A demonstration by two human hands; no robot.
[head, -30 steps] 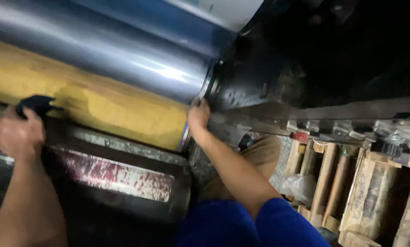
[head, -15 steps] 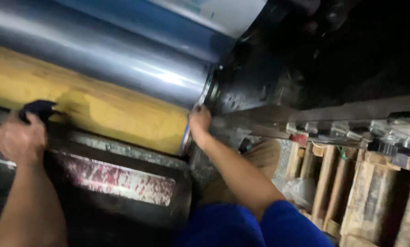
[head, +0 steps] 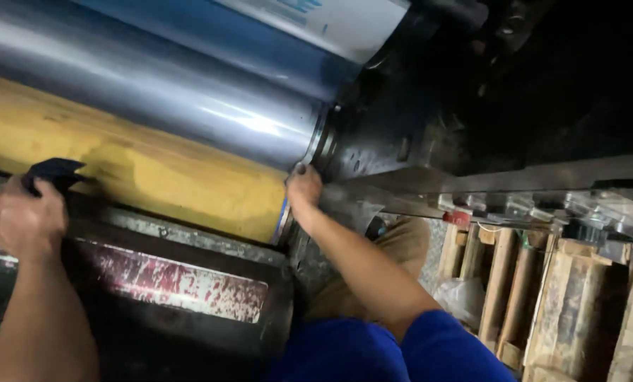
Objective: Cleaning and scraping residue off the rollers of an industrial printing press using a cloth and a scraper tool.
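Nearest the camera, a blue sleeve (head: pixel 373 350) fills the bottom edge, cut off by the frame, and the right forearm runs up from it to the right hand (head: pixel 303 188), which presses against the end of the yellow roller (head: pixel 154 166) where it meets the dark machine frame (head: pixel 394 134); the fingers curl over something there, but whether the grip is closed on a part or merely resting cannot be told, since the fingertips are lost in shadow. At the lower left the left forearm rises out of the frame's corner to the left hand (head: pixel 25 218), its grip closed on a dark cloth (head: pixel 53 172) held against the near face of the yellow roller (only a folded corner of the cloth shows above the knuckles). Between the two arms lies a dark tray (head: pixel 182 283) smeared with red ink, its lower edge fading into blackness. To the right, below the machine, wooden pallets (head: pixel 557 297) stand close together, blurred, with a pale plastic bag (head: pixel 461 297) tucked among them. Beyond the yellow roller sits a shiny steel cylinder (head: pixel 189 99), touching or just beside it, and behind that a blue cylinder (head: pixel 245 42) with a white sheet (head: pixel 337 21) at the top edge. The upper right is too dark to read.
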